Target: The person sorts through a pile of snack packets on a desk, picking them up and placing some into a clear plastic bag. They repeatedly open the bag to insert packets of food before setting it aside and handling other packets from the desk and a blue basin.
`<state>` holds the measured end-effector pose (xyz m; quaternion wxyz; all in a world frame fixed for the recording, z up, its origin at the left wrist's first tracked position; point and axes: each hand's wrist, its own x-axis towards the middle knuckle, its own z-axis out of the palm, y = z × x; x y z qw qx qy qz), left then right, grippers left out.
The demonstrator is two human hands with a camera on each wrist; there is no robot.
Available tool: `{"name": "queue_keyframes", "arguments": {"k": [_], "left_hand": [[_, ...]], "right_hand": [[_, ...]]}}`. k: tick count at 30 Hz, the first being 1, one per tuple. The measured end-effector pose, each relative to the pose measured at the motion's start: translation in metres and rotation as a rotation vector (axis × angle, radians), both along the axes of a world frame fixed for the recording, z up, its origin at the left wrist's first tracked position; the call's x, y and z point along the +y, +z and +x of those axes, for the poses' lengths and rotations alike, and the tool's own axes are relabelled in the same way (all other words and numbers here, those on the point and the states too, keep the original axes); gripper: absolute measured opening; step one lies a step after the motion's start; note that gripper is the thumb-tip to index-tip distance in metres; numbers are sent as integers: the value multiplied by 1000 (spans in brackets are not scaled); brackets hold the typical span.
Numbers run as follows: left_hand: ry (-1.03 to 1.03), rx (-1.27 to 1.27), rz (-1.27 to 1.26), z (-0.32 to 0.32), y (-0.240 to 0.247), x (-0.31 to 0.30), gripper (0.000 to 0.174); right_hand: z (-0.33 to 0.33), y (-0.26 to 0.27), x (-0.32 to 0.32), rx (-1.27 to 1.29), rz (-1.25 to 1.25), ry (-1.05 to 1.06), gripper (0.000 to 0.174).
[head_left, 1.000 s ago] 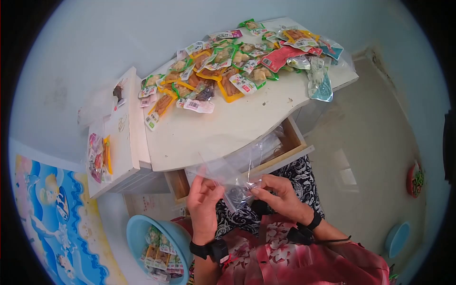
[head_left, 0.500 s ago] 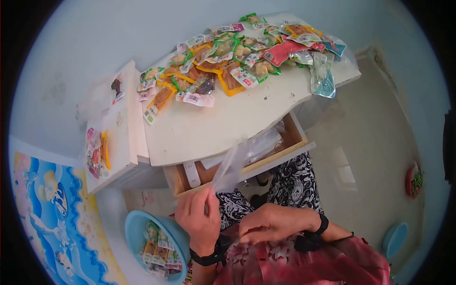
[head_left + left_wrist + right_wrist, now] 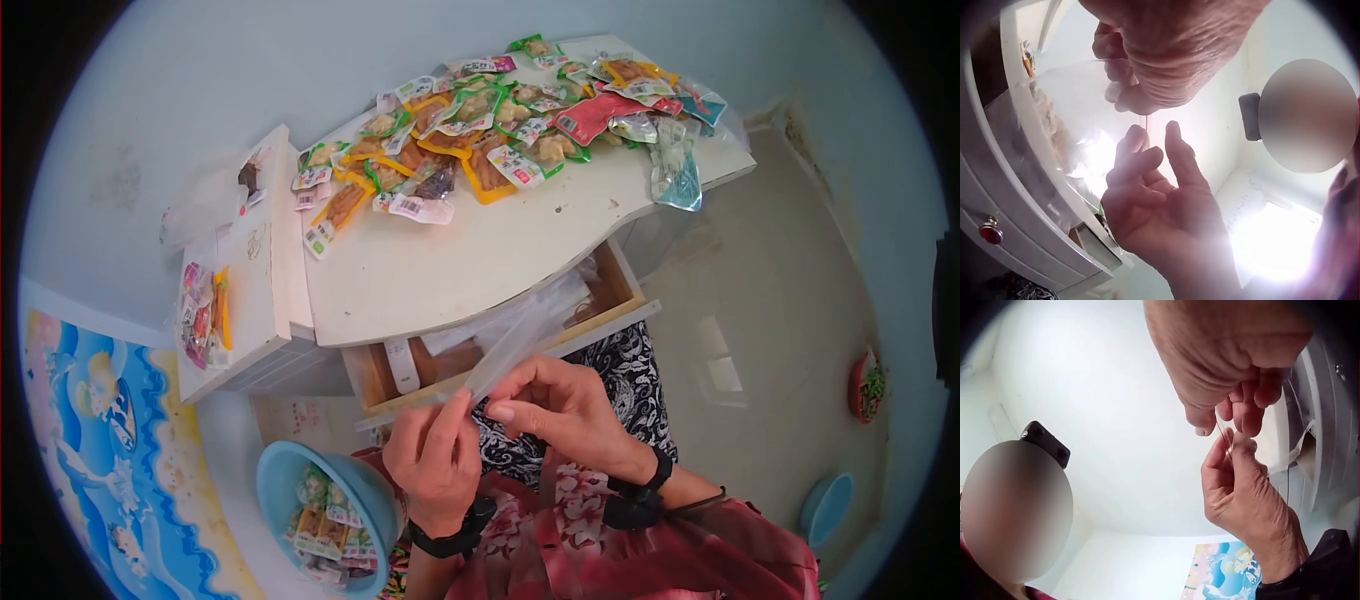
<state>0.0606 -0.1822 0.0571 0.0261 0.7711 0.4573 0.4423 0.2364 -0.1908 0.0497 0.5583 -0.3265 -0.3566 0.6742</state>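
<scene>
A clear plastic bag [image 3: 515, 345] with a thin red line along its edge stands up from my hands over the drawer. My left hand [image 3: 437, 465] pinches its lower edge between thumb and fingers. Close beside it, my right hand [image 3: 568, 412] has its fingertips right at the same edge. In the left wrist view the right hand [image 3: 1166, 209] shows its thumb spread apart from loosely bent fingers. The red line [image 3: 1223, 434] runs between the two hands in the right wrist view.
An open drawer [image 3: 372, 380] holds a white device [image 3: 401, 366] and plastic bags. Many sealed food packets [image 3: 520, 120] cover the back of the white desk [image 3: 440, 285]. A blue bucket [image 3: 385, 480] with packets stands at left. Another blue basin [image 3: 827, 508] is on the floor at right.
The bag was spread between both hands, then hung from the left hand while the right hand drew back toward the body. Now the right hand is back up at the bag's edge.
</scene>
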Motion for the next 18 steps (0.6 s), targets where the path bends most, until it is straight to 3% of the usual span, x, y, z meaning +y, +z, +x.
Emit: {"name": "queue_keyframes", "arguments": {"k": [5,8,18], "left_hand": [[-26,17,8,1,-2,-1,30],[-47,-6,45,2,-5,2,41],[-67,-136,-135,5,-6,-3,40]], "right_hand": [[2,-5,7,-41,17,-17,15],[4,-4,6,-20,16,-9,14],[6,-3,8,-83,30,6,16]]}}
